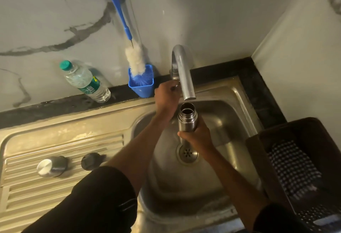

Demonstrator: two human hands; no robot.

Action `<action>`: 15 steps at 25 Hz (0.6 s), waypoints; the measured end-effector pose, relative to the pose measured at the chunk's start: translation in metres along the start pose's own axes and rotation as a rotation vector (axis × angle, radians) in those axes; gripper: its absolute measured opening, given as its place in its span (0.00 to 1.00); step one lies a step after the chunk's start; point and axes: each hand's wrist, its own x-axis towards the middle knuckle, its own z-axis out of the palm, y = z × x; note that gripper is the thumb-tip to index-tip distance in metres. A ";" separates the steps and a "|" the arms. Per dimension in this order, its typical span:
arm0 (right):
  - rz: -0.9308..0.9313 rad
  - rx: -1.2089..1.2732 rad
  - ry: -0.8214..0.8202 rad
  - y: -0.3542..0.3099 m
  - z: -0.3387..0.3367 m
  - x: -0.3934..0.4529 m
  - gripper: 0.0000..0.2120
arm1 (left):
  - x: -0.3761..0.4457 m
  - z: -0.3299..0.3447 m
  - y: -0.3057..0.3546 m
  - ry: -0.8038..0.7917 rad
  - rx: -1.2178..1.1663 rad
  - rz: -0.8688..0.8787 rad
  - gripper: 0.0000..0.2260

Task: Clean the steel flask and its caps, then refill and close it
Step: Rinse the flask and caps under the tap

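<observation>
Now: rinse time, it looks like.
Flask: the steel flask (pixel 186 120) is over the sink (pixel 230 92), right under the tap (pixel 182 72).
Right hand: the right hand (pixel 198 136) has its fingers clamped round the flask's lower part.
Left hand: the left hand (pixel 167 94) is at the tap handle; I cannot tell if its fingers grip it.
Do it well: keep the mouth right under the spout and turn the water on slowly.
Way it points: standing tall, open mouth up.
Caps: 2 caps, steel cap (pixel 51 166) and black cap (pixel 90 161), wait on the drainboard.
</observation>
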 end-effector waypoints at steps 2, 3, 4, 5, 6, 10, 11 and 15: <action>0.003 -0.005 0.004 0.000 0.003 0.004 0.32 | -0.003 0.000 0.001 0.022 -0.023 0.012 0.07; 0.006 -0.006 0.012 0.000 0.005 0.006 0.32 | -0.003 0.000 0.001 0.025 -0.042 0.005 0.07; 0.007 -0.008 0.015 0.000 0.006 0.007 0.32 | -0.002 0.001 -0.002 0.030 -0.068 -0.006 0.06; 0.004 -0.012 0.013 -0.001 0.007 0.007 0.31 | -0.003 0.002 -0.004 0.033 -0.104 -0.017 0.06; -0.002 -0.014 0.007 -0.002 0.007 0.007 0.32 | -0.003 0.002 -0.005 0.035 -0.141 -0.022 0.06; -0.013 -0.005 0.006 0.000 0.010 0.003 0.32 | -0.003 0.005 -0.009 0.029 -0.233 -0.017 0.09; -0.010 0.001 0.008 0.002 0.011 0.001 0.33 | -0.003 0.006 -0.010 0.028 -0.250 -0.022 0.08; -0.006 0.035 -0.007 0.012 0.016 -0.004 0.34 | 0.001 0.009 -0.015 0.026 -0.307 -0.060 0.08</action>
